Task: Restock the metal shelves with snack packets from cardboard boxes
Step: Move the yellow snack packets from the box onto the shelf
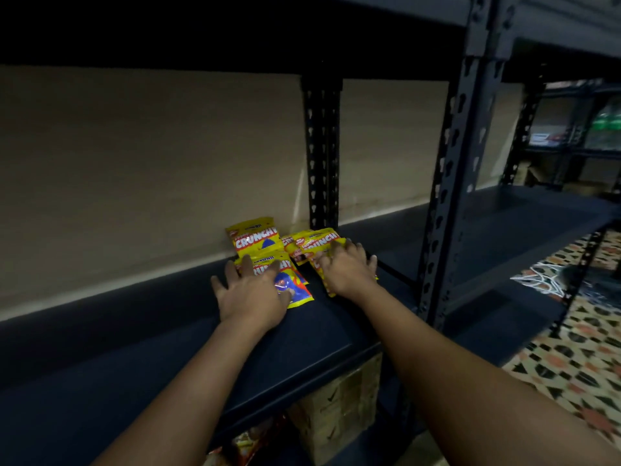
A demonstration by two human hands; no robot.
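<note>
Left side of the frame is mostly bare dark metal shelf (100,348) with a tan wall behind it. Near the middle, a yellow snack packet (255,237) leans up at the back of the shelf. Just in front, the left hand (252,294) lies flat with fingers spread on another yellow packet (297,290), pressing it to the shelf. Right next to that, the right hand (347,267) is also spread, palm down on a third packet (317,242), with one more peeking out between. Cardboard box (339,405) sits under the shelf, lower centre. Patterned floor tiles (571,358) on the right.
</note>
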